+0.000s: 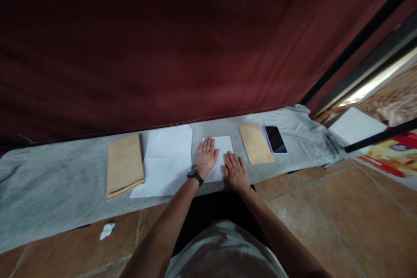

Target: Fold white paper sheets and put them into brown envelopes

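A small white sheet of paper, which looks folded, lies on the grey cloth in front of me. My left hand rests flat on its left side, fingers stretched out, with a dark watch at the wrist. On the right side of the same paper, my right hand lies flat with its fingers spread. Larger white sheets with a crease across them are left of my left hand. A single brown envelope is to the right of my right hand.
A stack of brown envelopes lies at the left. Beyond the single envelope is a smartphone. A dark red curtain hangs behind the cloth-covered surface. A white scrap lies on the tiled floor; black bars stand at the right.
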Demonstrator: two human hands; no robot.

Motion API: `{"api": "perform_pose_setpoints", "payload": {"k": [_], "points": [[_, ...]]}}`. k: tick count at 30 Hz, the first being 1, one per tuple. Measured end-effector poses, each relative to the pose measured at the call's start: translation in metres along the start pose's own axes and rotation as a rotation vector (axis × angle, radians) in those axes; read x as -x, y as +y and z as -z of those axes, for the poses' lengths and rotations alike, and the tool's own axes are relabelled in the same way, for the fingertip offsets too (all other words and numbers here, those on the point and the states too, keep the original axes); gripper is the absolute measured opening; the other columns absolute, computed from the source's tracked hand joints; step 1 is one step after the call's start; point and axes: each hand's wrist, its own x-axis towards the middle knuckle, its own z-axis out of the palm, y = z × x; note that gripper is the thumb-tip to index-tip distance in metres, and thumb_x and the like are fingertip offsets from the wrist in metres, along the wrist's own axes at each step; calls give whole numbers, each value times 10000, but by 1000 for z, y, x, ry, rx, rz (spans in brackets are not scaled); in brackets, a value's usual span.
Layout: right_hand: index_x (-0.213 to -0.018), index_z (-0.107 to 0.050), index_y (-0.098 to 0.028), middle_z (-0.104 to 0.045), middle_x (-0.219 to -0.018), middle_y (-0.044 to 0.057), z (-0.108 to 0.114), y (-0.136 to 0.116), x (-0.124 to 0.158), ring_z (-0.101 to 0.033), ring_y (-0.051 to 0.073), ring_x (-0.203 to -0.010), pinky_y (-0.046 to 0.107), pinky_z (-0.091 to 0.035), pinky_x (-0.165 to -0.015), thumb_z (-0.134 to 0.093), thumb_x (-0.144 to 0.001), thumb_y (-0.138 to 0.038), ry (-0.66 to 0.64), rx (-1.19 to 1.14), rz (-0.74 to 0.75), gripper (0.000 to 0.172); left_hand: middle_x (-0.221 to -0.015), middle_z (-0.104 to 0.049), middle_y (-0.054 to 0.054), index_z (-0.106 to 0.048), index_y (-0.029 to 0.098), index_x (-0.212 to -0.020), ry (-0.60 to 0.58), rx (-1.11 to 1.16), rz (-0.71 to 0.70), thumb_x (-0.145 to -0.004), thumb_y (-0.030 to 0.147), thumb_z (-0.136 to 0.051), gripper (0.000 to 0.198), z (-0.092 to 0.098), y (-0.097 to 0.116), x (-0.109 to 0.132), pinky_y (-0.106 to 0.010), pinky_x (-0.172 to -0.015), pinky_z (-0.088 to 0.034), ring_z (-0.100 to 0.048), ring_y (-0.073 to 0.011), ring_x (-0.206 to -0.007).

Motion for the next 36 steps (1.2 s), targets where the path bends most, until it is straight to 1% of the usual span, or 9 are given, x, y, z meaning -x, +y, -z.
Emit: {"api": "perform_pose_setpoints", "payload": {"k": [6,11,13,17,20,24,29,34,36], "points": [[-1530,-402,-152,-437,-1562,128,4,-3,-2,-419,282,-1434,503,-247,-1205,-408,-1039,-345,2,-4,-15,528,-1625,-319,-134,-322,82,-1559,14,-26,42,-1037,399,-277,612,7,-9,-3,-423,-1264,-152,-212,-232,-1539],[-1515,-425,-142,-438,-1561,128,4,-4,-2,-422,285,-1431,501,-240,-1205,-405,-1041,-351,7,-5,-21,518,-1623,-310,-165,-337,66,-1550,-2,-48,50,-1038,382,-285,604,9,-3,7,-473,-1253,-179,-225,-276,-1533],[-1512,-431,-147,-444,-1558,125,3,-4,-2,-422,286,-1431,497,-236,-1206,-408,-1042,-357,4,-6,-24,516,-1629,-302,-150,-343,97,-1553,-4,-47,0,-1040,372,-290,585,9,2,19,-490,-1253,-177,-227,-275,-1533],[-1507,-443,-152,-448,-1555,121,0,-2,-2,-417,288,-1434,496,-230,-1208,-426,-1040,-373,-14,-6,-23,517,-1643,-295,-80,-355,202,-1556,-23,-24,-179,-1035,334,-323,538,9,10,46,-475,-1260,-169,-216,-234,-1538],[-1510,-439,-154,-444,-1557,122,0,-2,-2,-426,287,-1429,499,-236,-1205,-429,-1039,-369,-15,-4,-23,518,-1643,-292,-88,-366,196,-1550,-38,-21,-194,-1030,334,-337,539,11,12,54,-458,-1261,-177,-213,-228,-1539],[-1515,-431,-158,-455,-1549,126,2,-3,-3,-436,280,-1423,493,-257,-1196,-426,-1037,-363,-7,-2,-22,520,-1639,-290,-116,-354,138,-1550,-56,-13,-157,-1026,350,-328,566,12,10,52,-444,-1261,-188,-203,-225,-1541],[-1518,-430,-172,-472,-1538,129,4,-4,-3,-441,279,-1418,499,-262,-1193,-436,-1033,-372,-5,-4,-26,525,-1635,-299,-124,-324,111,-1559,-56,-3,-75,-1026,340,-301,580,10,14,46,-476,-1265,-164,-208,-232,-1540],[-1506,-451,-169,-467,-1544,119,5,-4,-3,-420,276,-1431,498,-232,-1208,-422,-1030,-315,-23,0,-16,498,-1645,-300,-61,-344,204,-1560,-62,32,-189,-1036,312,-278,539,7,24,35,-462,-1269,-158,-203,-214,-1541],[-1501,-457,-167,-461,-1550,114,5,-4,-2,-419,274,-1431,492,-229,-1210,-421,-1031,-322,-29,1,-11,496,-1645,-300,-59,-334,211,-1564,-50,35,-190,-1040,335,-276,542,6,24,30,-466,-1269,-150,-202,-211,-1541]]}}
